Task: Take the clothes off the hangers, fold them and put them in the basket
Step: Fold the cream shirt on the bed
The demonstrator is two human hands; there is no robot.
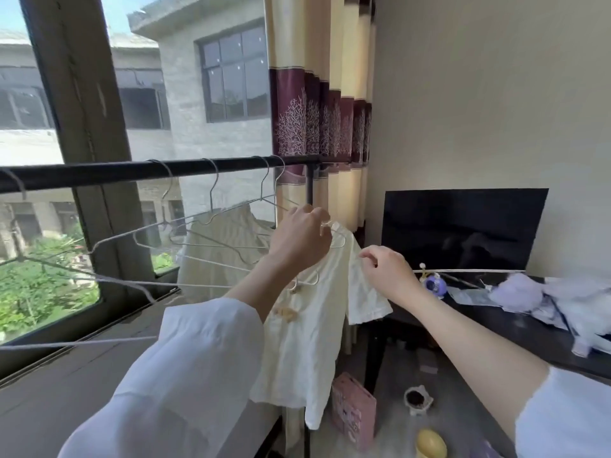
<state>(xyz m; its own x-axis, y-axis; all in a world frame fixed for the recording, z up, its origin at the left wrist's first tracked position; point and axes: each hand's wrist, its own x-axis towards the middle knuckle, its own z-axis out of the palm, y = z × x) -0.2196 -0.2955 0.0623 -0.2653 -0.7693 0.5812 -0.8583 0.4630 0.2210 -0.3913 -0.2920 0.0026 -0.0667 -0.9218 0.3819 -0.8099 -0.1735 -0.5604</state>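
Below the black metal clothes rail (158, 171), my left hand (299, 238) is closed around a white plastic hanger (334, 231) inside a cream short-sleeved shirt (304, 342); my right hand (385, 271) pinches its sleeve. Behind hang bare wire hangers (198, 233) and a pale striped shirt (224, 246). I see no basket.

A black rail (99, 173) carries wire hangers (211, 193) and two pale shirts (297, 342); a dark surface (515, 328) holds a screen (463, 226) and clutter.
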